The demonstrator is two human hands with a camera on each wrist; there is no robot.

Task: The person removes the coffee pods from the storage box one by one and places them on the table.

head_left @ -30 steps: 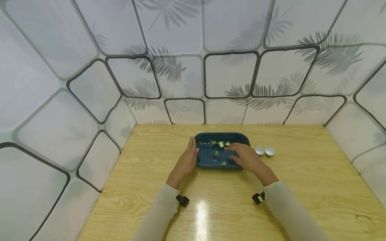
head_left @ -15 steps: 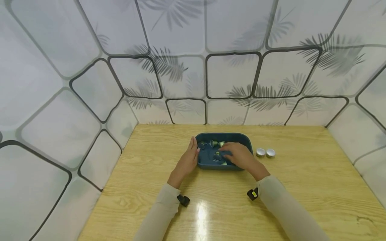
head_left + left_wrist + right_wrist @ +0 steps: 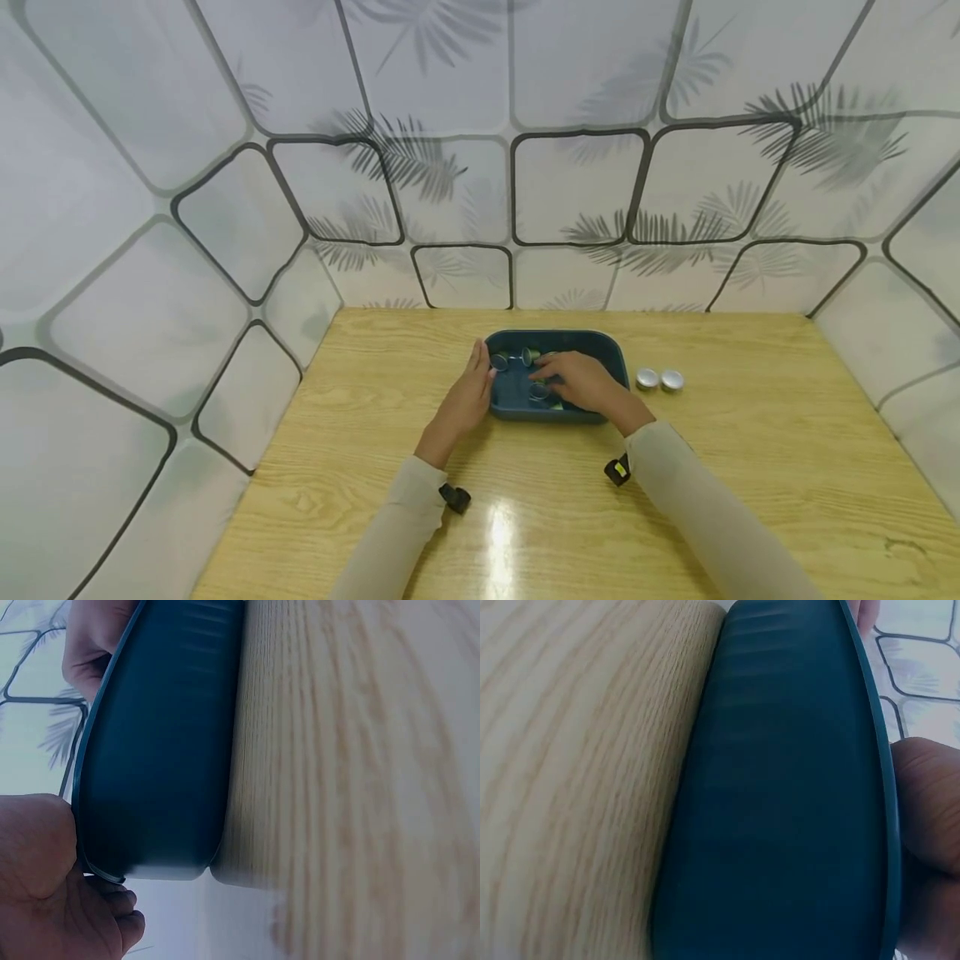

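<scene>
A dark blue rectangular tray (image 3: 573, 417) stands on the table with several small green coffee capsules in it. My left hand (image 3: 467, 396) holds the tray's left end, thumb over the rim and fingers along the outside. In the left wrist view that hand (image 3: 37, 877) lies at the tray's rim. My right hand (image 3: 581, 379) reaches into the tray over its right half, thumb and forefinger apart. Its fingertips are right beside a green capsule (image 3: 529, 357). Another capsule (image 3: 538, 390) lies below the thumb, and one capsule (image 3: 499, 362) lies by the left wall. Capsules behind the right hand are mostly hidden.
Two capsules with silver tops stand side by side right of the tray, a nearer capsule (image 3: 647, 379) and an outer capsule (image 3: 672, 381). The wooden table (image 3: 360, 400) meets a patterned wall (image 3: 465, 275) at the back.
My right hand has moved left inside the tray, from the right-hand capsules toward the middle ones, and now covers several. My left hand stays on the tray's end.
</scene>
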